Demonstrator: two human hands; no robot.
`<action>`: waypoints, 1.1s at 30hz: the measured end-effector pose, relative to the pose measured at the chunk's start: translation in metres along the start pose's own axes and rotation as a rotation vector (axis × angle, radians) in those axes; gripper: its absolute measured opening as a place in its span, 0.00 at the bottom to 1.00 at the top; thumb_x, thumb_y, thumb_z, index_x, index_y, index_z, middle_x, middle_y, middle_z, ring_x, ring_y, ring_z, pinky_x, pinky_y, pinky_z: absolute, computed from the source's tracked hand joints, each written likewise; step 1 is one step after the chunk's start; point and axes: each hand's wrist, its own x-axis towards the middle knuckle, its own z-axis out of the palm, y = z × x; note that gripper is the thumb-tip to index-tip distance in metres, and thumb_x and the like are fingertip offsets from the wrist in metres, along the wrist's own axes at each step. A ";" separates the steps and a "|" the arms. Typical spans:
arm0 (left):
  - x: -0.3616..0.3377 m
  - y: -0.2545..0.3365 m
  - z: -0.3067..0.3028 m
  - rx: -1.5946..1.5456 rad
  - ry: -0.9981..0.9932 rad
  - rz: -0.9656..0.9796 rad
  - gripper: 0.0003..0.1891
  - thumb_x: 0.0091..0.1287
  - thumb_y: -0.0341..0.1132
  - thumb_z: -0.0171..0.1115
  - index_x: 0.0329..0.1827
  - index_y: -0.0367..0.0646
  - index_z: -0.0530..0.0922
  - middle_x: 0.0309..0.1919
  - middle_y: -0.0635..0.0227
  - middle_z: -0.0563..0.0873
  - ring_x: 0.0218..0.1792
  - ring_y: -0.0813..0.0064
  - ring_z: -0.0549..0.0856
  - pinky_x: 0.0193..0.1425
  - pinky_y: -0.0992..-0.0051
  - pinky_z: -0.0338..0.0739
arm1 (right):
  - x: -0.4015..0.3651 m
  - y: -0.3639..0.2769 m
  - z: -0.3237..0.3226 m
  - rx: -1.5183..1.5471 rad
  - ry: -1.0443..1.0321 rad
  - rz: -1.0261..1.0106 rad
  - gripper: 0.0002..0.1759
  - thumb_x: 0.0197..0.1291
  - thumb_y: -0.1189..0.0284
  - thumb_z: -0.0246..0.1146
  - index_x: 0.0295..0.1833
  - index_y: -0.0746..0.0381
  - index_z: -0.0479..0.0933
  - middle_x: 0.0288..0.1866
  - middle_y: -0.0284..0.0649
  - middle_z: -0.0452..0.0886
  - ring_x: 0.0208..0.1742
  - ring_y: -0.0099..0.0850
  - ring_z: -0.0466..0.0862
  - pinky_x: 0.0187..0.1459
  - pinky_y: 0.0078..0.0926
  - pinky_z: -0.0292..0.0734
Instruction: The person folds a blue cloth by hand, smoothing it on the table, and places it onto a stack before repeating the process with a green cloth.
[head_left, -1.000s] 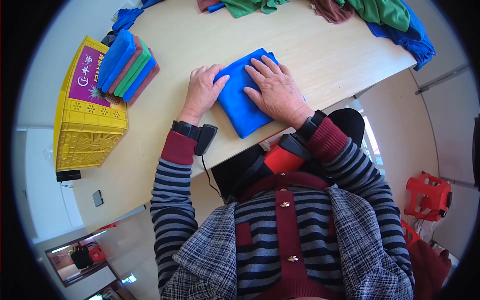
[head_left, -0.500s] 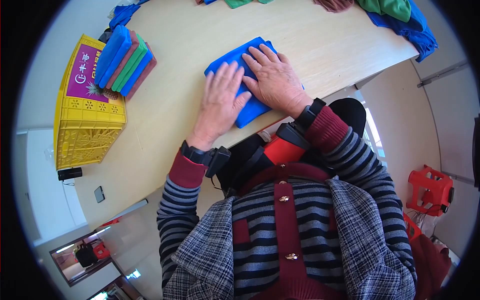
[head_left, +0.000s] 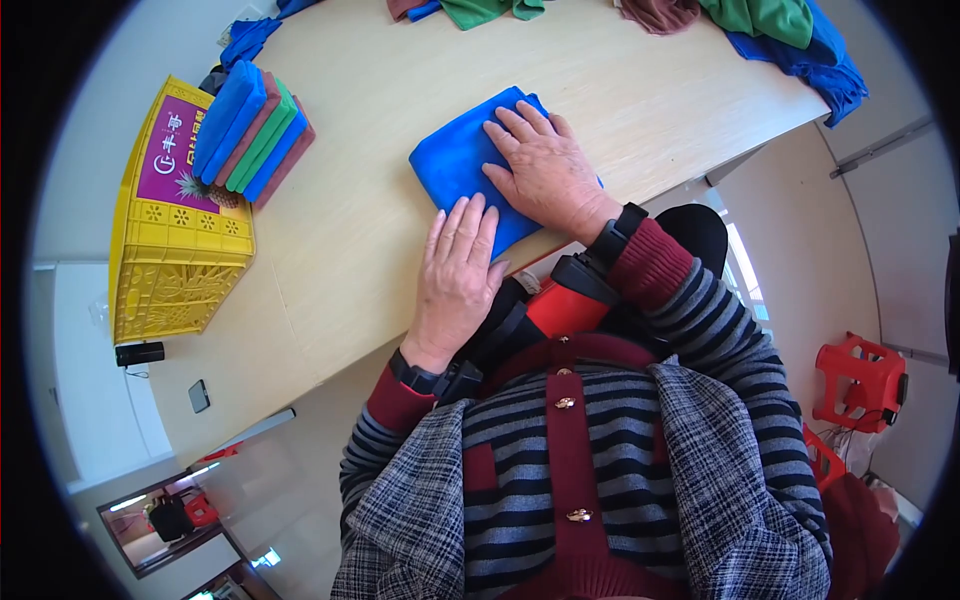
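Observation:
A folded blue cloth lies flat on the table near its front edge. My right hand rests palm down on the cloth's right part, fingers spread. At the cloth's lower left edge is my left hand, its fingers stretched out and the tips on the fabric. Neither hand grips anything. Each wrist wears a black strap with a small device.
A stack of folded blue, brown and green cloths leans by a yellow crate at the left. Loose cloths lie along the table's far side. A phone lies at the left; a red stool stands right.
My left hand has slid down toward me from the middle of the blue cloth to its lower edge. My right hand stays on the cloth, shifted slightly.

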 end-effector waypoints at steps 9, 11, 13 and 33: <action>-0.011 -0.003 0.020 -0.015 0.087 -0.044 0.28 0.61 0.28 0.73 0.67 0.35 0.79 0.66 0.51 0.81 0.69 0.49 0.79 0.74 0.55 0.75 | 0.007 -0.042 0.011 0.218 -0.013 -0.240 0.33 0.77 0.49 0.55 0.77 0.58 0.72 0.80 0.46 0.71 0.83 0.45 0.64 0.83 0.51 0.52; -0.006 -0.004 0.020 -0.005 0.100 -0.040 0.27 0.61 0.28 0.73 0.66 0.35 0.80 0.65 0.51 0.82 0.68 0.49 0.80 0.73 0.56 0.76 | 0.013 -0.029 0.017 0.180 -0.002 -0.200 0.33 0.77 0.48 0.54 0.77 0.58 0.72 0.80 0.45 0.71 0.83 0.45 0.64 0.83 0.51 0.52; -0.003 -0.002 0.016 0.010 0.122 -0.021 0.26 0.62 0.27 0.72 0.65 0.36 0.80 0.64 0.51 0.82 0.68 0.50 0.81 0.73 0.58 0.77 | 0.019 -0.014 0.020 0.120 0.019 -0.133 0.34 0.78 0.47 0.53 0.77 0.57 0.71 0.80 0.44 0.71 0.84 0.44 0.63 0.83 0.50 0.51; 0.030 0.032 0.001 0.365 -0.046 -0.098 0.20 0.67 0.28 0.62 0.61 0.31 0.76 0.59 0.49 0.80 0.62 0.54 0.82 0.63 0.68 0.82 | 0.016 0.006 0.014 0.088 0.052 -0.105 0.33 0.76 0.48 0.54 0.75 0.59 0.73 0.78 0.46 0.72 0.81 0.45 0.66 0.82 0.49 0.54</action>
